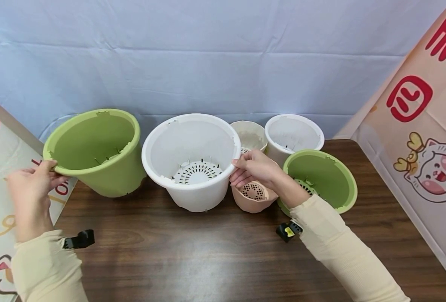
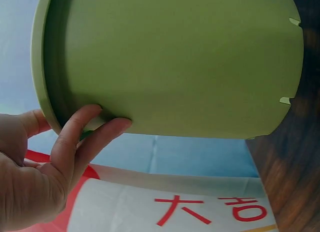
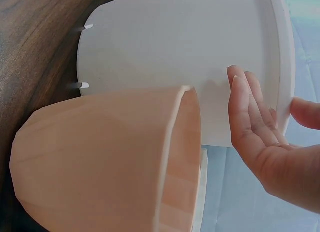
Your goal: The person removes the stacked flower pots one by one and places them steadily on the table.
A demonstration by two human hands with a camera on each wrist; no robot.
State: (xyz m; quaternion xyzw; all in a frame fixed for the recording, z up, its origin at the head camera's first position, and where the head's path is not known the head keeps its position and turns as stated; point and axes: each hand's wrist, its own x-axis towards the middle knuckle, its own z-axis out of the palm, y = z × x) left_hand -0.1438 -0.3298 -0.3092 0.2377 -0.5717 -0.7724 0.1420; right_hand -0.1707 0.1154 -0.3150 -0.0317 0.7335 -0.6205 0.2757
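Observation:
On the left, a large green plant pot point(image 1: 111, 178) stands near the back of the wooden table, and my left hand point(image 1: 32, 188) pinches its rim. The left wrist view shows fingers point(image 2: 95, 142) under the rim against the green wall point(image 2: 175, 66). A large white pot point(image 1: 196, 195) with a slotted bottom stands in the middle. My right hand point(image 1: 257, 167) grips its right rim, thumb over the edge and fingers point(image 3: 242, 106) along the outer wall. Right beside it, below that hand, sits a small pink pot point(image 1: 251, 203) with a perforated bottom.
Behind the pink pot stands a cream pot point(image 1: 251, 130). A smaller white pot point(image 1: 294, 130) and a smaller green pot point(image 1: 325, 180) are at the right, the green one partly behind my right forearm. Pale cloth point(image 1: 208, 63) hangs behind the brown table point(image 1: 193, 260); printed banners point(image 1: 426, 126) flank it.

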